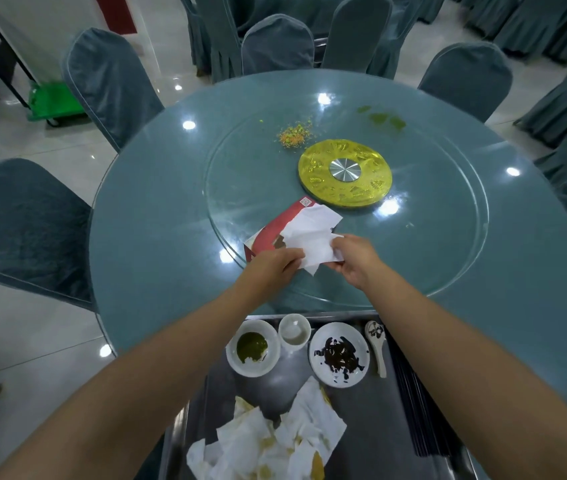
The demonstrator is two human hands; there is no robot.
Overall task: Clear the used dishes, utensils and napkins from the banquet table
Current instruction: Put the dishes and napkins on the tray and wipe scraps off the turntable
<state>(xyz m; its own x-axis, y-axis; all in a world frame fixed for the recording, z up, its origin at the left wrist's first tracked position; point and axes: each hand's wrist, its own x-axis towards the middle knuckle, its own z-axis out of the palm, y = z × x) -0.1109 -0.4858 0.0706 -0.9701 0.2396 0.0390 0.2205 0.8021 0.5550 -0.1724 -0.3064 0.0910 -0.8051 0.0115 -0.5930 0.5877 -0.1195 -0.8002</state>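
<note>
Soiled napkins (275,441) heaped below; both hands pinch white crumpled napkin (311,237).

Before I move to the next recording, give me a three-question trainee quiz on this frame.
1. True or false: both hands grip the white napkin over the red tissue box.
2. Which dish on the metal tray holds green sauce? A) the small cup B) the bowl C) the plate
3. Fill in: the orange and green crumbs lie on the glass ____.

Key
1. True: left hand and right hand both pinch it.
2. B
3. turntable, beyond its gold hub.
</note>
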